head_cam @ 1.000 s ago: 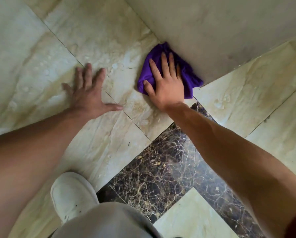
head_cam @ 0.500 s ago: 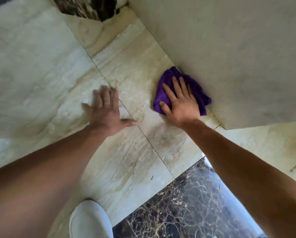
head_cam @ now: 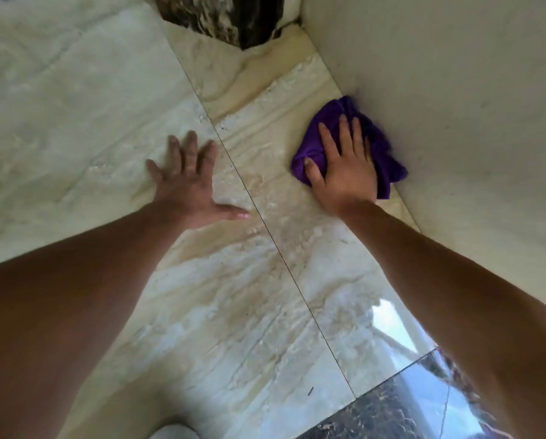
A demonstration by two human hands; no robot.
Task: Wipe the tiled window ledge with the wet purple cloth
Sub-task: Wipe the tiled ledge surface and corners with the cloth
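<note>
The purple cloth (head_cam: 328,128) lies bunched on the cream marble tiles (head_cam: 265,280), pushed against the base of a pale wall (head_cam: 455,106). My right hand (head_cam: 344,169) presses flat on top of it, fingers spread and pointing along the wall, the thumb tucked into a fold. Most of the cloth's middle is hidden under the palm. My left hand (head_cam: 189,182) rests flat and open on the bare tile to the left, just left of a grout line (head_cam: 284,264), holding nothing.
A dark brown marble block (head_cam: 233,20) stands at the far end where the wall meets the tiles. A dark veined tile (head_cam: 392,413) shows at the lower right. A pale shoe tip (head_cam: 176,432) peeks in at the bottom edge.
My right hand has slid the cloth further along the base of the wall. My left hand has shifted forward on the tile too. The view has tilted up, bringing the dark block into sight.
</note>
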